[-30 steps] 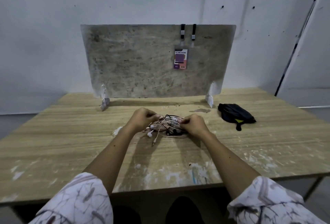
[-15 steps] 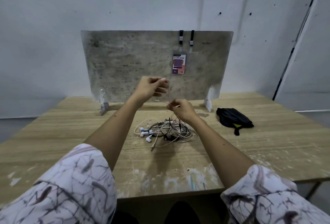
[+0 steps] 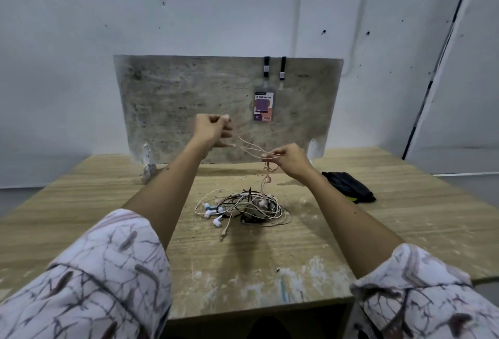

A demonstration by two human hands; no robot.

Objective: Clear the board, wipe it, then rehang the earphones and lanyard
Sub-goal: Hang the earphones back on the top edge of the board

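In the middle of the frame, the left hand and right hand each pinch a thin pink earphone cord stretched between them. Below them, a tangled pile of earphones lies on the scuffed wooden table. Behind stands a grey board with a hanging lanyard card against a white wall.

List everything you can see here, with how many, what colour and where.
Board: one, grey, upright at the table's back edge.
Lanyard: one, black straps, purple card, hanging on the board.
Pink earphones: one pair, stretched between both hands.
Earphone pile: several, white, black, beige, tangled at table centre.
Cloth: one, black, right of the pile.
Table: one, light wood.
Left hand: pinching the pink cord.
Right hand: pinching the pink cord.
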